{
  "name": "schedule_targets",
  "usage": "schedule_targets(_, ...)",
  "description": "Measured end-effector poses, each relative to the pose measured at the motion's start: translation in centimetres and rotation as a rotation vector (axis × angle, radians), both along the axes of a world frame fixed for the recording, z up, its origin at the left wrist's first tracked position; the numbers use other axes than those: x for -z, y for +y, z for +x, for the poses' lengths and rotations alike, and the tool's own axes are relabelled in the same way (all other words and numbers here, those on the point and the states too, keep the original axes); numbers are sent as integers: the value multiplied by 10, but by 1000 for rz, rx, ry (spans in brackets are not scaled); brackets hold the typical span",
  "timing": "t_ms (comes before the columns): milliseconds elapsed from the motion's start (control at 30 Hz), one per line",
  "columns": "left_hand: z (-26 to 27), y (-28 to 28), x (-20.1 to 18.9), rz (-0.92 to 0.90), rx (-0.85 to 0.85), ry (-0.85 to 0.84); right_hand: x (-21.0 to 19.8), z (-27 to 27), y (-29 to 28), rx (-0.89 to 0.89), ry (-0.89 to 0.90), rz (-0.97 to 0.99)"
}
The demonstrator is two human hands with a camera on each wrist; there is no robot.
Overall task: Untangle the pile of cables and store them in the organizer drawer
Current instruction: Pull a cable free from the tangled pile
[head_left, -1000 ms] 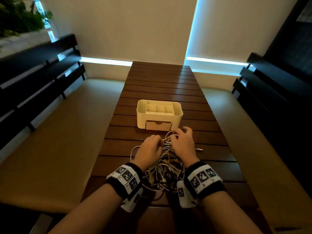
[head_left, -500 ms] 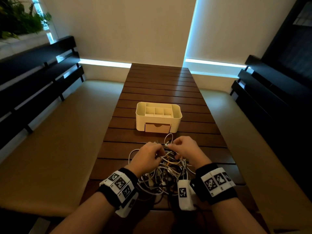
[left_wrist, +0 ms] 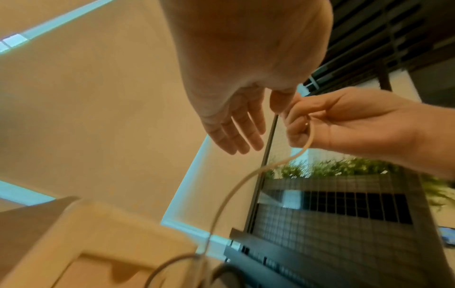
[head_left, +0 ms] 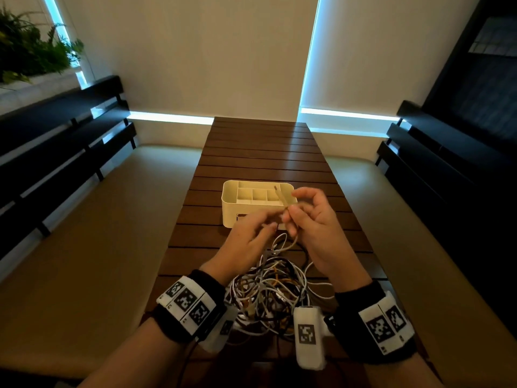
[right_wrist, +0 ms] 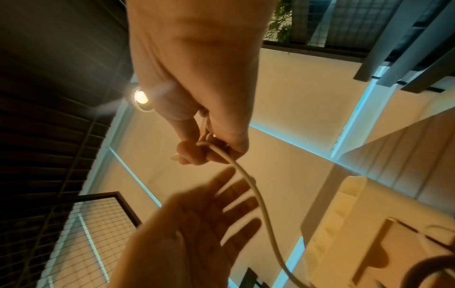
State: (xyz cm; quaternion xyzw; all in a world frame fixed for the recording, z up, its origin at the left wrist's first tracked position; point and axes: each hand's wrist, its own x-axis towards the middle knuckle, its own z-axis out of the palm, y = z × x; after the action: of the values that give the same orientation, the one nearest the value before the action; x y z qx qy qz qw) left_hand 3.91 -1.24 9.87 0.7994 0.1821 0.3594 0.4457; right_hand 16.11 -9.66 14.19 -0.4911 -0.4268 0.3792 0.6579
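1. Head view: the right hand (head_left: 310, 217) is lifted above the table and pinches the end of one white cable (head_left: 282, 198) between thumb and fingertips. It is held high, likely so the cable can slide up out of the mess.
2. Head view: the left hand (head_left: 249, 236) sits just beside it with its fingers straight and loose. It holds nothing. I think it is waiting to catch the cable lower down.
3. Head view: the pile of cables (head_left: 268, 292) lies on the wooden table (head_left: 260, 152), close to the person and between the two wrists. White, brown and orange wires are all mixed up.
4. Head view: the white organizer (head_left: 246, 211) stands just past the hands. Its drawer front is mostly hidden by them, so I cannot tell if it is pushed in.
5. Left wrist view: the left hand's fingers (left_wrist: 236, 134) are spread flat and empty. The right hand, close beside it, grips the cable, which hangs down in a curve to the table.
6. Right wrist view: the right hand's fingers (right_wrist: 197, 154) are curled tight on the cable end. The cable runs down past the flat left palm toward the organizer side.
7. No cable is stored yet, so the job has only begun.
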Motion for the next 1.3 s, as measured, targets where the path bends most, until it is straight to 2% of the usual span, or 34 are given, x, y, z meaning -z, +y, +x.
schedule_targets(167, 11, 1, -47, -71, 135, -142, -14, -5, 8, 42, -2, 121)
schedule_targets(267, 17, 1, -56, -103, 88, -160, -8, -5, 8, 16, 76, 117)
schedule_targets(333, 20, 2, -58, -99, -18, -178, 0, -4, 7, -49, 86, 94)
schedule_targets(400, 22, 5, -59, -120, -75, -188, 8, -4, 4, -94, 17, 78)
schedule_targets(500, 21, 5, -58, -232, -42, -185, 14, -3, 1, -121, -72, 69)
schedule_targets(667, 20, 2, -75, -431, 23, -361, 21, -3, 10, -137, -155, -51)
schedule_targets(733, 18, 0, -89, -539, 94, -506, 34, -4, 16, -210, -327, -186)
schedule_targets(800, 11, 3, -108, -608, 142, -668, 58, -4, 22, -350, -625, -399)
schedule_targets(833, 5, 8, -116, -611, 162, -719, 71, -3, 22, -391, -722, -498)
schedule_targets(867, -2, 14, -122, -587, 189, -736, 81, -1, 21, -371, -744, -570)
schedule_targets(933, -14, 26, -123, -480, 184, -594, 93, 8, 20, -215, -691, -623)
schedule_targets(967, -17, 30, -117, -398, 133, -422, 93, 12, 20, -136, -714, -629)
schedule_targets(1067, -14, 34, -78, 39, -66, 262, 80, 15, 21, 0, -878, -599)
schedule_targets(1133, -9, 30, -48, 115, -80, 564, 70, 12, 21, 33, -923, -521)
schedule_targets(1200, -4, 27, -22, 66, -69, 638, 69, 10, 22, 59, -913, -470)
schedule_targets(1300, 5, 20, 5, -97, -171, 532, 79, 6, 23, 138, -846, -362)
